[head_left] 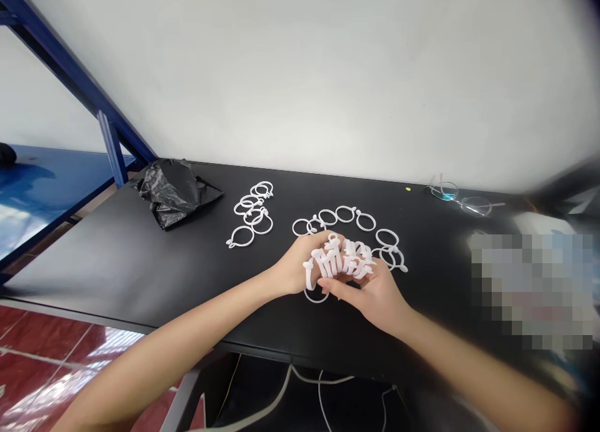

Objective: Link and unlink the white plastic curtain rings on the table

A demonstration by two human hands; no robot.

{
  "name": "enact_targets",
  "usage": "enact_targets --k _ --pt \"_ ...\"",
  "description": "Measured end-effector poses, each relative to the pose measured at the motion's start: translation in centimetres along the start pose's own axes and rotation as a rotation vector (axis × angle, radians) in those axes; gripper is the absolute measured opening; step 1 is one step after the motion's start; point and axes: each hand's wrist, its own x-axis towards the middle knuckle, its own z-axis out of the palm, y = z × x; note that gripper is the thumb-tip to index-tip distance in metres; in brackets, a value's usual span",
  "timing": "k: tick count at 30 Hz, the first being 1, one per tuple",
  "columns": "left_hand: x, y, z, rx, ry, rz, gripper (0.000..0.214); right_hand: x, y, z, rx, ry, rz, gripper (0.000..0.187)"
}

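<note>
Both hands are closed around a bunch of white plastic curtain rings (334, 260), held over the front of the black table. My left hand (296, 263) grips the bunch from the left and behind, its fingers mostly hidden by the rings. From the right, my right hand (382, 297) holds the same bunch, with its thumb across the front. One ring (317, 301) shows just below the bunch; whether it is held or lies on the table I cannot tell. Behind my hands, several loose rings (345, 214) form an arc. Another group of rings (242, 236) lies to the left, some overlapping.
A crumpled black plastic bag (173, 194) lies at the back left of the black table (154, 272). Eyeglasses (475, 205) rest near the wall at right, beyond a blurred-out object (529, 288). A blue metal frame (79, 69) stands left. Cables (281, 391) hang below the table edge.
</note>
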Motion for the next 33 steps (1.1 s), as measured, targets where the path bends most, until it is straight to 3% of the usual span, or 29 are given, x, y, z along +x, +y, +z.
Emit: enact_targets --k 3,9,12,18,28,33 --pt "-0.3 0.3 -0.6 0.136 -0.028 0.017 0.01 0.1 -0.3 -0.4 0.099 -0.011 0.022 0.016" --pt "-0.8 0.0 -1.8 0.924 0.004 0.216 0.027 0.8 -0.8 -0.9 0.217 -0.054 0.076 0.025" --pt "-0.7 -0.4 -2.0 1.04 -0.004 0.285 0.03 0.8 -0.4 -1.0 0.279 -0.099 0.11 0.029" --pt "-0.5 -0.8 -1.9 1.067 -0.016 0.333 0.026 0.7 0.1 -0.7 0.326 -0.07 0.112 0.027" --pt "-0.6 -0.1 -1.7 0.654 -0.065 0.208 0.026 0.1 -0.1 0.0 0.325 0.065 0.026 0.026" --pt "-0.6 -0.6 -1.8 0.616 -0.076 0.22 0.026 0.2 0.0 -0.2 0.321 0.052 0.025 0.027"
